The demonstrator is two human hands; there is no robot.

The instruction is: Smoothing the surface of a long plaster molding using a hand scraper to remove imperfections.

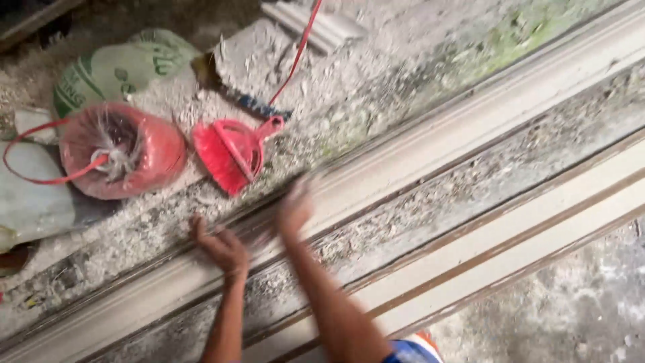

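A long pale moulding (430, 144), ridged and smooth like cast plaster, runs diagonally from near left to far right across rough, dusty grey ground. A second pale moulding (510, 235) with brown edge lines lies nearer, parallel to it, with a strip of crumbly debris between them. Far left sits a green-printed woven sack (114, 70), and beside it a red plastic bag (124, 151), translucent and bulging, with whitish fibres at its mouth and a red cord looping out. Just right of the bag lies a red plastic hand brush (232, 153), bristles fanned, handle pointing far right.

The left hand (220, 245) rests on the near edge of the long moulding, fingers curled against it. The right hand (295, 208) is on or just over the same moulding, a little to the right; it is blurred, so I cannot tell whether it is closed or holds anything.
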